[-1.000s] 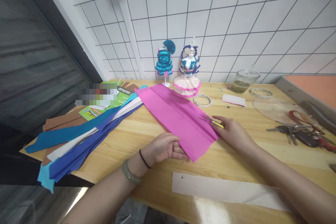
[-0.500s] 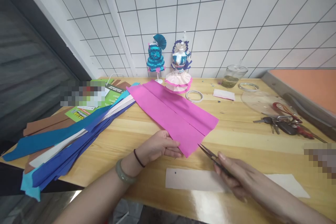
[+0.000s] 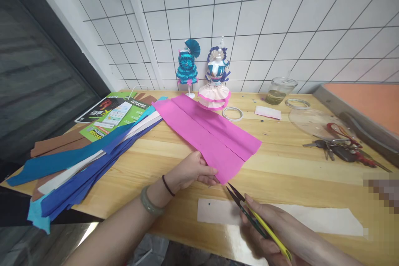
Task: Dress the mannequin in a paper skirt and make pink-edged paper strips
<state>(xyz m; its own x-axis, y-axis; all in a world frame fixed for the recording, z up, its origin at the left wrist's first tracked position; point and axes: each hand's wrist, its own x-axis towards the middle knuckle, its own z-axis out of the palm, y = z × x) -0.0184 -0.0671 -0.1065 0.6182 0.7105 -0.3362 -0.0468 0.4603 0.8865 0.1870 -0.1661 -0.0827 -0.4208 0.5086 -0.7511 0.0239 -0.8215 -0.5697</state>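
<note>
Pink paper, lying beyond white strip: lengthwise line is showing, near corner is looking uncut; left hand: fingers are pinching paper's edge; right hand: fingers are gripping scissors over strip

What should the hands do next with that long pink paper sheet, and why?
Perhaps bring the yellow-handled metal scissors to the long pink paper sheet: the right hand holds them, blades parted, near its corner, and the left hand pinches that end.
</note>
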